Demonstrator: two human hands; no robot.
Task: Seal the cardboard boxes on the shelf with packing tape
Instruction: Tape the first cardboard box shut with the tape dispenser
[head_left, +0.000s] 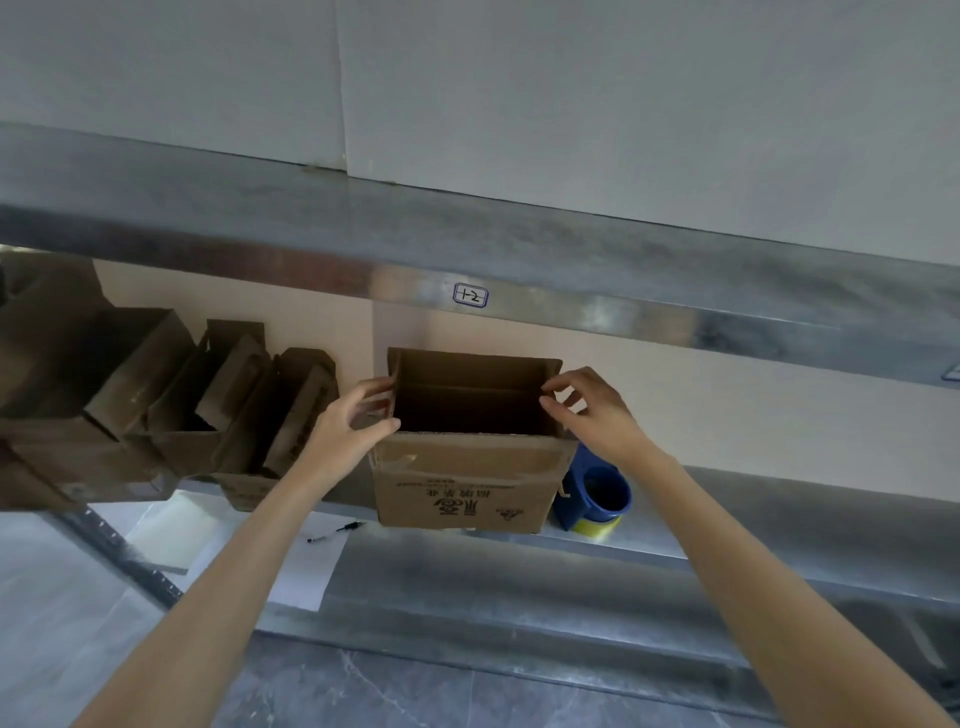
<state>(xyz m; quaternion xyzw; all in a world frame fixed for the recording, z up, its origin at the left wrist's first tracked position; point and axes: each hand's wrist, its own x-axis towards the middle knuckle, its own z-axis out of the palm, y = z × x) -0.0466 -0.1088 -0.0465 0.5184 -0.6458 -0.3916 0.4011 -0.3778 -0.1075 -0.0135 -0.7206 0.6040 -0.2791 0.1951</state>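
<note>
The open cardboard box (462, 483) sits between the fingers, its long axis running hand to hand: the left hand (343, 431) curls round its left flap, the right hand (597, 410) pinches its right flap, nearer the tape dispenser (597, 499) below

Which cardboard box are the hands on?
The open-topped printed box beside the blue tape dispenser: left hand and right hand pinch its side flaps. The boxes left of it go untouched.
</note>
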